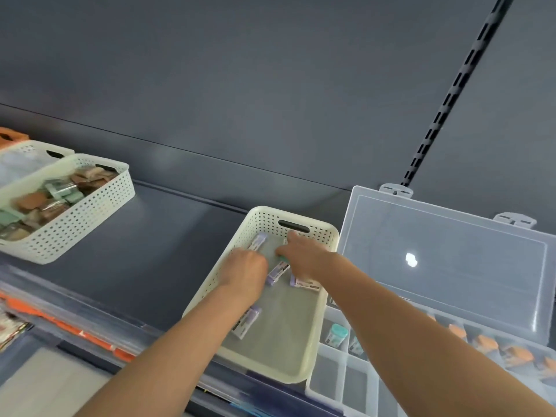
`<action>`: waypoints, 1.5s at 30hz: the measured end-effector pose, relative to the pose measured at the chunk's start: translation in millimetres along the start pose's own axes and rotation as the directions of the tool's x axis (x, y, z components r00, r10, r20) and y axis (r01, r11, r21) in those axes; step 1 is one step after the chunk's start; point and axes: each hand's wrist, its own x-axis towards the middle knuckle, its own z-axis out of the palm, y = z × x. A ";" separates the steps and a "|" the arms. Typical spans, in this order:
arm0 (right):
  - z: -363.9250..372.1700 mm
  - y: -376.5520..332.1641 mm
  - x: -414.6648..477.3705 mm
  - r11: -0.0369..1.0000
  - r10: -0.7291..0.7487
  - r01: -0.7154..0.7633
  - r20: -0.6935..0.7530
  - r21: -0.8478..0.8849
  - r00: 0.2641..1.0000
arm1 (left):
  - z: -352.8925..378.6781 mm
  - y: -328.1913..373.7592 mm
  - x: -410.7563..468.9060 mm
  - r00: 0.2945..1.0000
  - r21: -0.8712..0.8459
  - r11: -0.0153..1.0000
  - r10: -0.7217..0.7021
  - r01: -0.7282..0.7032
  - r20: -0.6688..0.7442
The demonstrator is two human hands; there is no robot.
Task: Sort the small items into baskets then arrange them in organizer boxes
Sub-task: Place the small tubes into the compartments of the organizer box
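In the basket (264,218), left hand (247,272), right hand (304,254), grips unclear

A dark blue-grey back panel (240,70) is rising behind the matte shelf (156,251) of the same colour. A slotted black upright (451,94) is climbing the panel at the right (soft, even light is falling throughout), and an orange strip (63,325) is edging the shelf front.

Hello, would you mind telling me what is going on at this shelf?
A person has both hands in the cream basket: the left hand and right hand reach among small purple-capped tubes. Whether either grips one is unclear. Beside it, the clear organizer box stands open, some compartments already filled. Another basket of packets sits further left.
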 end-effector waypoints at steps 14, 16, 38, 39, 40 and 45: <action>4.2 2.8 11.4 0.981 0.098 -0.058 -0.211 0.185 0.973 | -10.6 -8.1 4.2 0.978 -0.423 0.899 0.027 -0.115 -0.208; 2.6 4.6 10.2 0.959 0.161 -0.093 -0.243 0.268 0.956 | -12.2 -9.9 3.5 0.974 -0.499 0.860 -0.006 -0.111 -0.226; -10.1 47.7 -134.5 0.679 0.614 0.072 -0.618 0.731 0.491 | -69.3 44.3 -25.3 0.798 -0.661 0.546 0.025 -0.515 -0.602; -6.5 53.0 -145.4 0.666 0.630 0.074 -0.612 0.743 0.478 | -73.3 53.5 -30.0 0.785 -0.643 0.545 0.047 -0.538 -0.618; -2.6 58.7 -156.3 0.655 0.641 0.080 -0.608 0.752 0.469 | -76.9 63.6 -34.5 0.774 -0.628 0.542 0.069 -0.559 -0.629; 20.6 89.7 -215.3 0.635 0.649 0.063 -0.575 0.770 0.498 | -90.2 122.2 -61.5 0.754 -0.612 0.505 0.128 -0.609 -0.644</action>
